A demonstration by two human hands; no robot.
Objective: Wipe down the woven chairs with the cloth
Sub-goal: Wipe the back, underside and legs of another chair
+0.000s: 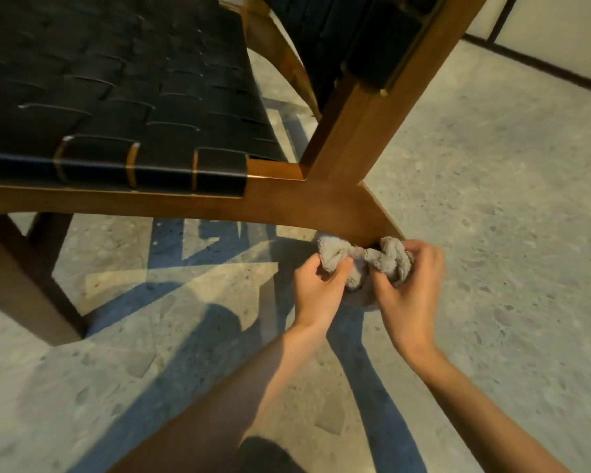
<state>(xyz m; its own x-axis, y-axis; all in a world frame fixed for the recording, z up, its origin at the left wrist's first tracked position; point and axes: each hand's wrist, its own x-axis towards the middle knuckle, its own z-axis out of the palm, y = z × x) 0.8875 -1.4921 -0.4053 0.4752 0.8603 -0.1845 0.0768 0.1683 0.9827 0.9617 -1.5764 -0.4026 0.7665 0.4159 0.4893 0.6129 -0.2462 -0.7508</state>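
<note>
Cloth (pixel 365 257): grey, bunched into a twisted band, held against the lower edge of the woven chair's wooden frame (pixel 157 203), at the point where the side rail meets the rear leg. One bunched end shows to the left of the leg and the other to the right, with a narrow middle between them.

Left hand (pixel 318 290): fingers and thumb curled round the left bunch, gripping it. Right hand (pixel 410 285): fingers curled round the right bunch, thumb pinching it from below. Both hands sit just under the frame, close beside each other. Whether the cloth passes fully round the leg cannot be told, as the hands cover that part.

Woven chair (pixel 116 97): seat of black interlaced straps wrapped over the brown front rail; the strapped backrest rises at upper right.

Floor (pixel 498 206): pale speckled stone, crossed by hard shadows below the seat. A wall (pixel 560 25) with dark skirting stands at far right.
</note>
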